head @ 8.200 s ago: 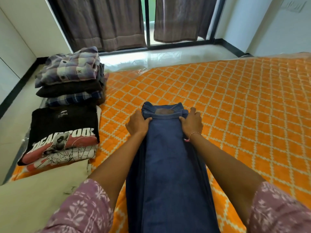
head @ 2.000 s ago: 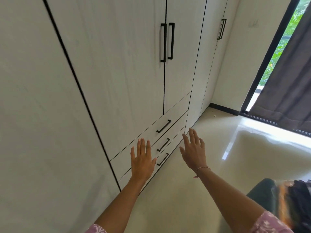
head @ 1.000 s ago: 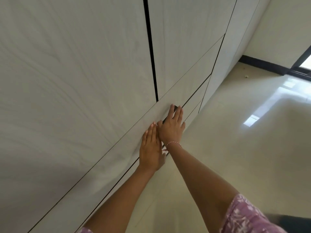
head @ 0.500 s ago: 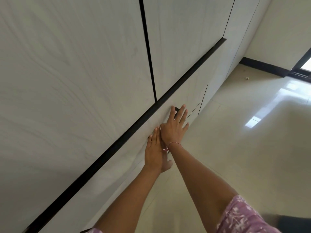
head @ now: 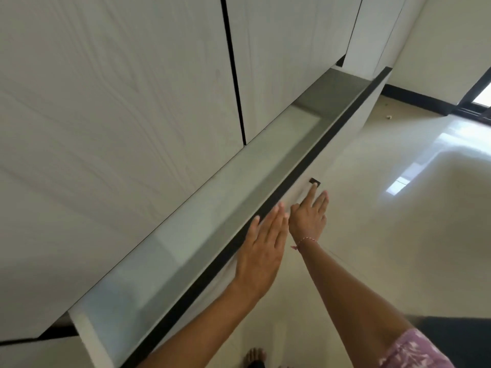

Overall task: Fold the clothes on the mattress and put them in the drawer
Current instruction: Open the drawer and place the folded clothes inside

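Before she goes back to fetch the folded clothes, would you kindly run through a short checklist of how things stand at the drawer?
1. Drawer pulled out: ok, its inside shows.
2. Room inside the drawer: ok, the part in view holds nothing.
3. Left hand free: ok, fingers straight at the drawer's dark top edge.
4. Right hand free: ok, fingers straight by the handle.
5. Clothes at hand: cannot tell, none in view.
6. Floor free to walk: ok where visible.

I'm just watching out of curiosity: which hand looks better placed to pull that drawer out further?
Probably the right hand: its fingers reach the dark handle on the drawer front. The left hand lies flat beside it.
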### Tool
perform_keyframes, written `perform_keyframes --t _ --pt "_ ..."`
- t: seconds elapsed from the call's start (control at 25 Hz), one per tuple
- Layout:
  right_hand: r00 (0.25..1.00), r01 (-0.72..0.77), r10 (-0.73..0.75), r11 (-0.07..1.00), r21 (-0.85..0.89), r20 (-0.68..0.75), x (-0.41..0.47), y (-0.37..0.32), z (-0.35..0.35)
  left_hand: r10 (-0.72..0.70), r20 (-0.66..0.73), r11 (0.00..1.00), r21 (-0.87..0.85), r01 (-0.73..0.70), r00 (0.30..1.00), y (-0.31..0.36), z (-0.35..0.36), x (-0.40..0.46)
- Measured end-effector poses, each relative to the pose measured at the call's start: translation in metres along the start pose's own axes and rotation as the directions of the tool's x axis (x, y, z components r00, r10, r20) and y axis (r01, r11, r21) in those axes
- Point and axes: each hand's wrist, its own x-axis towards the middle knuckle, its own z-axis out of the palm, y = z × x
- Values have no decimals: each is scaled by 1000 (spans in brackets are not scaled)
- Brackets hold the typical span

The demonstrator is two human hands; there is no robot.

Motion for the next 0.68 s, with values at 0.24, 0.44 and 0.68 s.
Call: perform_keyframes --t 0.24,0.44,0.68 --pt "984 155 -103 905 397 -148 -113 -12 -58 -112 270 867 -445 227 956 32 -38 -49" --pt "989 147 -144 986 83 -32 -202 6 -52 -30 395 858 -461 226 918 44 -42 -127" --pt "998 37 -44 984 -177 -39 -250 49 -72 27 193 964 -264 26 981 65 -13 -210"
